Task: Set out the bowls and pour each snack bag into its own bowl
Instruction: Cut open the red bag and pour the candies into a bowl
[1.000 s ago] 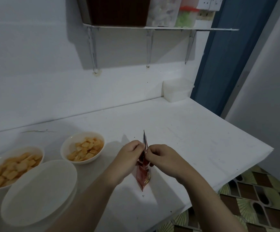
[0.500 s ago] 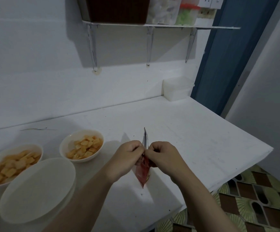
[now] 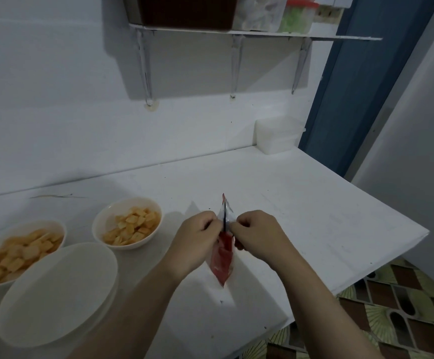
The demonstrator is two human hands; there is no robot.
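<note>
Head view, looking down on a white table [image 3: 314,216]. Left hand [image 3: 197,242] and right hand [image 3: 257,234] meet above the tabletop, fingers curled, both pinching the top of a red snack bag [image 3: 222,265] from either side; the bag hangs upright between them, its lower tip pointing down toward the table, whether it touches is unclear. Left of the hands, a white bowl [image 3: 127,222] holds orange square snacks. Farther left, at the frame edge, a second bowl [image 3: 19,252] holds the same kind. Nearest the camera, an unfilled white bowl [image 3: 58,294] sits just beside both. A white box [image 3: 278,136] stands against the wall at the table's far corner.
</note>
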